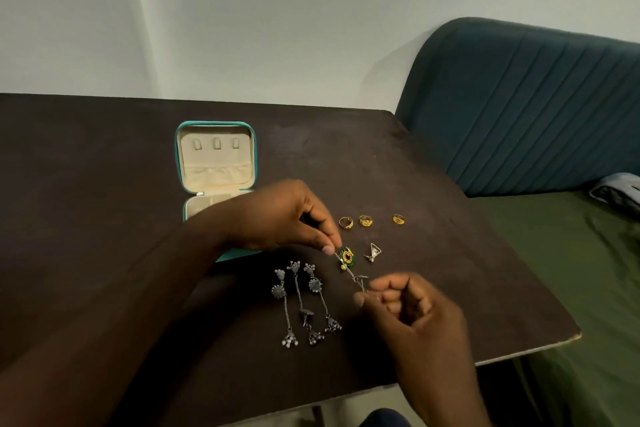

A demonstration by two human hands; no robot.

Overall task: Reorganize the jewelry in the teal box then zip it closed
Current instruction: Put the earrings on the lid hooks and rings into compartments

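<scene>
The teal box (216,156) lies open on the dark table, its cream lid lining up; my left forearm hides most of its lower half. My left hand (284,215) pinches one end of a silver chain earring (353,274) and my right hand (405,305) pinches the other end, so the chain runs between them just above the table. A green and gold earring (346,256) lies under the chain. Three silver chain earrings (304,302) lie side by side in front. Three gold rings (365,220) sit in a row behind, and a triangular earring (373,251) lies beside them.
The dark table (104,184) ends at a right edge, with a green-covered bed (571,270) beyond it. A teal padded headboard (536,104) stands against the pale wall at the back right. A grey and black item (620,191) lies on the bed.
</scene>
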